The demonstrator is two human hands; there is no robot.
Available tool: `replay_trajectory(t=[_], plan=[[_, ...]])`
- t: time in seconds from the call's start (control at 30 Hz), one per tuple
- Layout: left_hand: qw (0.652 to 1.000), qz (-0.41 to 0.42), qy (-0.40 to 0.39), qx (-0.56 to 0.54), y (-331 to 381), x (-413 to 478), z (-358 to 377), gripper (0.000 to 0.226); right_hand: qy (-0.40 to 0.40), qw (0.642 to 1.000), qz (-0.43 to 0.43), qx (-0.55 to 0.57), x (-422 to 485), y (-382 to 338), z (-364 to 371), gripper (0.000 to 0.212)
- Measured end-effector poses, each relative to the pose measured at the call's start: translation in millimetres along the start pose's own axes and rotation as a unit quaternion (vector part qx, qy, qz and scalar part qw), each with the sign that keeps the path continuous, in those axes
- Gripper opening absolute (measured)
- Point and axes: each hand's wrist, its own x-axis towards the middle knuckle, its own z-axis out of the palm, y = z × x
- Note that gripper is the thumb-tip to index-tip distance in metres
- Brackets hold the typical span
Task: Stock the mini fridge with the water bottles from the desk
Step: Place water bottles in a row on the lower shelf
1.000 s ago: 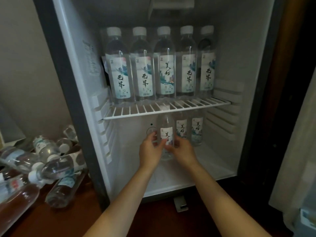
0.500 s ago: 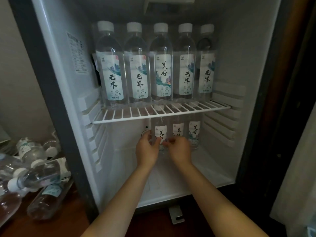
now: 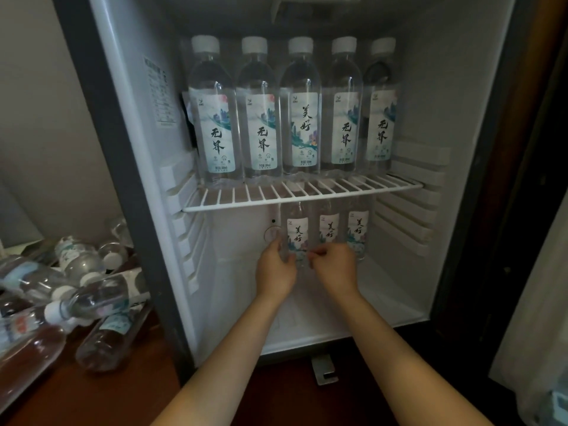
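The open mini fridge (image 3: 461,124) has a white wire shelf (image 3: 307,198) carrying several upright water bottles (image 3: 301,118). Under the shelf three labelled bottles stand at the back of the fridge floor. The leftmost of these, a clear bottle (image 3: 297,232), stands upright with both my hands around its lower part. My left hand (image 3: 275,270) grips its left side. My right hand (image 3: 333,265) pinches its right side with curled fingers. The other two bottles (image 3: 358,232) stand to its right, untouched.
Several more water bottles (image 3: 92,296) lie in a loose pile on the wooden desk (image 3: 92,395) left of the fridge. A small grey bracket (image 3: 322,368) sits below the fridge's front edge. A pale curtain (image 3: 534,302) hangs at the right.
Both hands have pushed the bottle farther back under the shelf, and it now stands in line with the other two. The view has shifted slightly.
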Motion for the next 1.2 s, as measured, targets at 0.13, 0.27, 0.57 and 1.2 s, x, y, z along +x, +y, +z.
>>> replay_trajectory(t=[0.13,0.27,0.57,1.2], plan=[[0.999,-0.021,0.000,-0.024,5.2,-27.8,-16.7,0.044,-0.023,0.999,0.003,0.037,-15.1,-9.2,-7.8,0.013],[0.998,-0.014,-0.017,-0.057,6.3,-59.8,-42.2,0.038,-0.093,0.982,0.044,0.161,-41.4,-28.9,-16.2,0.029],[0.995,0.011,-0.068,-0.072,2.9,-136.1,-134.7,0.025,-0.211,0.939,0.036,0.270,-115.2,-85.1,-11.1,0.014],[0.889,-0.299,0.215,0.271,-118.2,-202.0,-379.6,0.043,-0.524,0.836,-0.028,0.160,-253.2,-173.4,137.0,0.019]])
